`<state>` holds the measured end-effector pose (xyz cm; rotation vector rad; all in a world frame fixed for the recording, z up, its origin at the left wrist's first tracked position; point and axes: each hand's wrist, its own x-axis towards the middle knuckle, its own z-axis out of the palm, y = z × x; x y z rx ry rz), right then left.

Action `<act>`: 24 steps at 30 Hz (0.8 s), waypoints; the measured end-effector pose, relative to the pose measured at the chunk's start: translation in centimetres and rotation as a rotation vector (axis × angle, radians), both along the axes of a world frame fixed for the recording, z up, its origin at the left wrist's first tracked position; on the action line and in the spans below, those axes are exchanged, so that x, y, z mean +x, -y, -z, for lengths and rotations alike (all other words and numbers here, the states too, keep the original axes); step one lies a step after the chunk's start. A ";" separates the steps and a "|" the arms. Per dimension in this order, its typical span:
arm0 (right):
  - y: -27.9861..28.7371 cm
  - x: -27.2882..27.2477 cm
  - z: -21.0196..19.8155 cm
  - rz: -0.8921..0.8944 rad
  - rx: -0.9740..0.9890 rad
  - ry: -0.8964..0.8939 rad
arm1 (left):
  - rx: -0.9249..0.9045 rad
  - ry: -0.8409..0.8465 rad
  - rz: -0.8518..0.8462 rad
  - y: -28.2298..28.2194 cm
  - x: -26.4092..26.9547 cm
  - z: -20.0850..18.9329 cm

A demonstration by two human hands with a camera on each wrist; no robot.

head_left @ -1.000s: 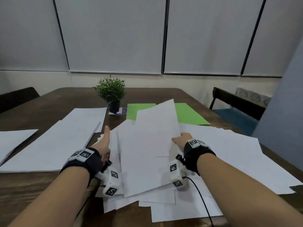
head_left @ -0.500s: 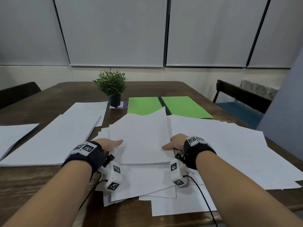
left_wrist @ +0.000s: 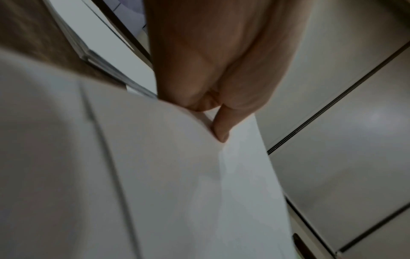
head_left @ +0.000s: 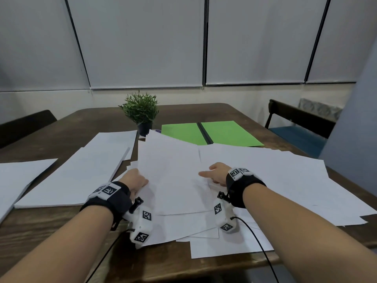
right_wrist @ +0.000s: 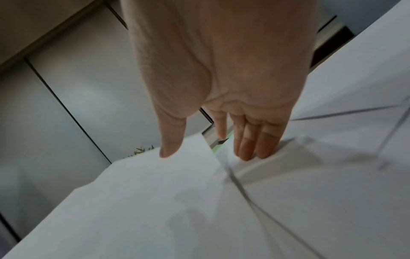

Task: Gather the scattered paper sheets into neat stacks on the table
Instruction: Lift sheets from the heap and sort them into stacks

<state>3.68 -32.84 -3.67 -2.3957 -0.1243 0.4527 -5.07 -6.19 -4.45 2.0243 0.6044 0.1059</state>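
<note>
A bundle of white sheets lies on the loose pile at the table's near middle. My left hand holds its left edge. In the left wrist view the thumb presses on top of the paper and the other fingers are hidden under it. My right hand is at the bundle's right edge. In the right wrist view its thumb lies on the sheet, while the straight fingers rest on the papers beside it.
A neat white stack lies to the left, another sheet farther left. Wide sheets spread to the right. Two green sheets and a potted plant sit behind. Chairs flank the wooden table.
The bundle, held tilted up a second ago, has come down flat onto the pile. My left hand went from thumb-up beside it to gripping its left edge.
</note>
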 end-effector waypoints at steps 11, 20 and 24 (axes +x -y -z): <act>-4.7 -1.3 -6.1 0.134 0.707 0.305 | -0.189 0.571 0.196 1.6 -5.0 -8.7; -5.0 -3.6 -12.1 0.162 0.994 0.426 | -0.166 0.878 0.070 3.8 -4.1 -11.5; -4.2 -3.5 -9.8 0.158 0.996 0.326 | -0.185 0.856 0.020 3.2 -4.2 -10.1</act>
